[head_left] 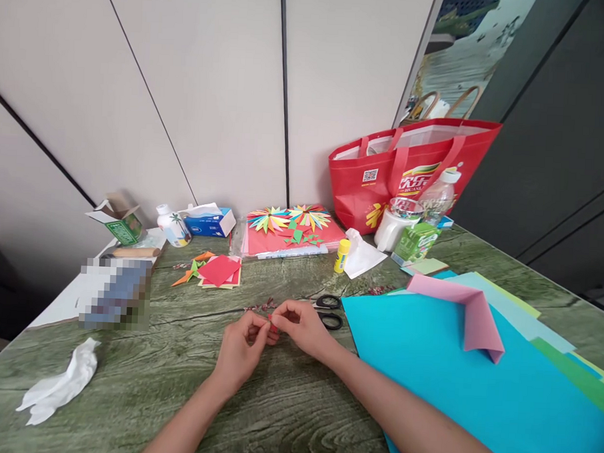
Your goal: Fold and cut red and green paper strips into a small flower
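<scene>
My left hand [241, 351] and my right hand [302, 328] meet over the middle of the green wood-grain table [175, 381]. Both pinch a small red paper piece [273, 323] between their fingertips. A thin twig-like strip with reddish bits [261, 307] lies just beyond the fingers. Black-handled scissors [330, 310] rest right behind my right hand.
Large sheets of blue paper [450, 386] with a folded pink sheet [473, 314] lie at the right. Further back are a red square paper stack [220, 271], colourful paper stars [287, 219], a glue stick [341, 255], a red tote bag [409, 171] and a tissue box [209, 221]. A crumpled tissue [59, 386] lies front left.
</scene>
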The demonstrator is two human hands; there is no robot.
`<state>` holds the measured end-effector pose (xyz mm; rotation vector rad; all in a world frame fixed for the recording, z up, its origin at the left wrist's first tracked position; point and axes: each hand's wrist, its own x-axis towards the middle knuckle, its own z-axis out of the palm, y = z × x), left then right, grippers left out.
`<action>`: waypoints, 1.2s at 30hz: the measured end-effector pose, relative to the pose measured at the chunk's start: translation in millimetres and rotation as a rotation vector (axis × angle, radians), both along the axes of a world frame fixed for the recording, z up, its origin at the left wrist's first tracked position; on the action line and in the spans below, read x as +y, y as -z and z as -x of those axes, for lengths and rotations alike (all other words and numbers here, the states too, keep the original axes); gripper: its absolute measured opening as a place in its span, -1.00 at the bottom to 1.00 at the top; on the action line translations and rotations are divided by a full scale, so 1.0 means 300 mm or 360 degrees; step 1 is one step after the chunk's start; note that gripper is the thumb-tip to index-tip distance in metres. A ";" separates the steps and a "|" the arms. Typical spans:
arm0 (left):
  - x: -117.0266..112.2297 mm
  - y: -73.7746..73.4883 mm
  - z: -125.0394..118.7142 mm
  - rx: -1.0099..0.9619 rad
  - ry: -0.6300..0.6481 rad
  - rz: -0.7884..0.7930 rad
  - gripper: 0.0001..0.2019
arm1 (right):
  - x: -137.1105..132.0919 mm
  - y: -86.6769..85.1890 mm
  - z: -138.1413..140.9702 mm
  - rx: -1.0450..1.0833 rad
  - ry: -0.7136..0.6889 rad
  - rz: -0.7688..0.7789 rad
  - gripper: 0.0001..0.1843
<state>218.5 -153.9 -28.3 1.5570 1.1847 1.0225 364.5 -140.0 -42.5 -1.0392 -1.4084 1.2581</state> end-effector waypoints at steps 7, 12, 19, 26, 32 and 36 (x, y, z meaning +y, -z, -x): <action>0.009 -0.005 -0.012 -0.0181 -0.0031 0.0187 -0.86 | 0.008 0.019 0.003 0.0026 0.0060 0.0013 -0.85; 0.016 -0.025 -0.010 -0.0562 0.0006 0.0567 -0.81 | 0.008 0.009 -0.001 0.0193 0.0085 -0.0034 -0.88; 0.020 -0.045 -0.004 -0.0735 -0.0029 0.0719 -0.78 | 0.010 0.004 -0.008 0.0148 -0.0070 -0.0092 -0.90; 0.023 -0.045 -0.008 -0.0775 -0.0088 0.0720 -0.77 | 0.008 0.005 -0.011 -0.0045 -0.0104 -0.0256 -0.91; 0.016 -0.037 -0.006 -0.0809 -0.0157 0.0706 -0.76 | 0.002 -0.002 -0.011 -0.0245 -0.0026 -0.0400 -0.92; 0.015 -0.039 -0.007 -0.0839 -0.0166 0.0681 -0.79 | -0.004 -0.011 -0.015 -0.0274 -0.0049 -0.0510 -0.94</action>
